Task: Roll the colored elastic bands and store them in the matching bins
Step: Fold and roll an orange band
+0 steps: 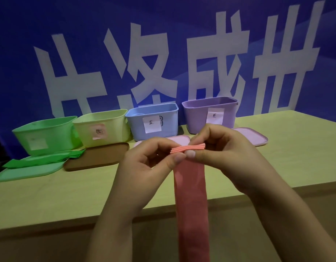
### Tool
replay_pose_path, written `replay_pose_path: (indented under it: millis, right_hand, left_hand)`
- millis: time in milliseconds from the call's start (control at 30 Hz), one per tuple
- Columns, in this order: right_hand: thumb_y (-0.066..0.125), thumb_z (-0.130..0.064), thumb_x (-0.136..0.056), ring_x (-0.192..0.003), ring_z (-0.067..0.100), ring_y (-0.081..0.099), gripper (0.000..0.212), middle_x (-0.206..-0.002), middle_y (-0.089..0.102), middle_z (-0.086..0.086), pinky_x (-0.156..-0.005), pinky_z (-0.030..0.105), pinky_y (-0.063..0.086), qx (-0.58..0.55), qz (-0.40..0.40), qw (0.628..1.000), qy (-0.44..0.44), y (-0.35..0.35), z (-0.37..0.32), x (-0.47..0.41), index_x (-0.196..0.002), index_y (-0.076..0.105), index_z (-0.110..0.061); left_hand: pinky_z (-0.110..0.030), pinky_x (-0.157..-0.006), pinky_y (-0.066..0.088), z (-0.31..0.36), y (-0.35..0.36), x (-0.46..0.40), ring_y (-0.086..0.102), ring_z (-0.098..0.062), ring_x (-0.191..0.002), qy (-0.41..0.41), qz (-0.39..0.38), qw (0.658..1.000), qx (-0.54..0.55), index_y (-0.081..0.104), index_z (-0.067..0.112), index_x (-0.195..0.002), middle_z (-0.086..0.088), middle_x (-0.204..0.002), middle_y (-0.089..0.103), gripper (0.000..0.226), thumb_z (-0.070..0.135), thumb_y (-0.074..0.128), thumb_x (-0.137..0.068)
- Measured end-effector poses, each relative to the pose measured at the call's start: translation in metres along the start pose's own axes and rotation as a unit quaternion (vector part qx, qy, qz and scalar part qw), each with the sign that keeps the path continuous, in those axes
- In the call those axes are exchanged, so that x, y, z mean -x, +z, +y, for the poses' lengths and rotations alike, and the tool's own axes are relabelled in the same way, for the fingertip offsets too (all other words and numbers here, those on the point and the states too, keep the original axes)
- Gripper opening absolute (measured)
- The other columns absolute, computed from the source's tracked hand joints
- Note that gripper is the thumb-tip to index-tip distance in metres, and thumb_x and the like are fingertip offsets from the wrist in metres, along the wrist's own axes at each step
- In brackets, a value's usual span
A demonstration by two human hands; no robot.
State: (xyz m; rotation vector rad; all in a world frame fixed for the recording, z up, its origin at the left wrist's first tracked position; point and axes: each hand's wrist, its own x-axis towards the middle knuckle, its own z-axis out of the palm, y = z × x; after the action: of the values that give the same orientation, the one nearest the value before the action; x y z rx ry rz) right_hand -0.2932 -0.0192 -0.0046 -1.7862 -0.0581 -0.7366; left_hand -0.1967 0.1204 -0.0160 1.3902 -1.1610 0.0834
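A pink elastic band [190, 195] hangs down from my hands over the table's front edge. Its top end is rolled into a small flat coil [188, 148]. My left hand [150, 163] pinches the coil from the left and my right hand [220, 150] pinches it from the right, thumbs meeting under it. Behind stand a green bin [46, 135], a yellow bin [102, 127] with a pink label, a blue bin [154, 121] and a purple bin [210, 112]. A green band [44, 160] lies stretched out on the green lid.
Lids lie in front of the bins: a green lid [27, 173], a brown lid [99, 156], a pink lid [180, 139] behind my hands and a purple lid [252, 136]. A blue banner wall rises behind the wooden table [49, 197].
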Motion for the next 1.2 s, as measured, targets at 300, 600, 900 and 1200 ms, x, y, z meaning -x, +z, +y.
replay_pose_path:
  millis: [300,600,900,1200]
  right_hand:
    - [0.068,-0.019,-0.068,-0.07,0.01,0.069,0.016,-0.076,0.073,-0.004,-0.06,0.016,0.053,0.011,-0.047,0.998,-0.035,-0.005,0.0,0.017,-0.084,0.073,-0.02]
    - [0.069,-0.023,-0.077,-0.081,0.012,0.066,0.012,-0.084,0.069,-0.01,-0.063,0.025,0.056,0.086,-0.027,0.991,-0.099,-0.001,0.021,0.018,-0.088,0.07,-0.029]
    - [0.057,-0.021,-0.078,-0.085,0.011,0.065,0.025,-0.085,0.067,-0.01,-0.06,0.021,0.053,0.141,-0.047,0.978,-0.148,-0.001,0.025,0.011,-0.097,0.072,-0.028]
    - [0.058,-0.017,-0.081,-0.076,0.006,0.059,0.017,-0.084,0.064,-0.001,-0.063,0.006,0.042,0.295,-0.012,0.925,-0.24,0.003,0.036,0.008,-0.087,0.073,-0.013]
  left_hand:
    - [-0.021,-0.061,0.052,-0.008,-0.006,0.013,0.06,-0.005,-0.064,-0.016,0.025,0.999,0.04,0.071,0.034,-0.065,0.013,-0.064,0.066,0.018,0.042,0.081,-0.052]
    - [-0.016,-0.058,0.05,-0.02,-0.003,0.018,0.063,-0.003,-0.066,-0.088,-0.05,0.99,0.103,0.074,0.027,-0.084,0.006,-0.072,0.07,0.018,0.032,0.073,-0.067]
    - [-0.015,-0.057,0.046,-0.031,-0.002,0.016,0.058,0.0,-0.061,-0.105,-0.055,0.992,0.045,0.073,0.035,-0.073,0.011,-0.064,0.065,0.027,0.06,0.071,-0.065]
    - [-0.019,-0.057,0.048,-0.041,0.006,0.02,0.057,-0.008,-0.058,-0.181,-0.085,0.968,0.152,0.067,0.006,-0.072,0.002,-0.062,0.063,0.064,0.07,0.066,-0.063]
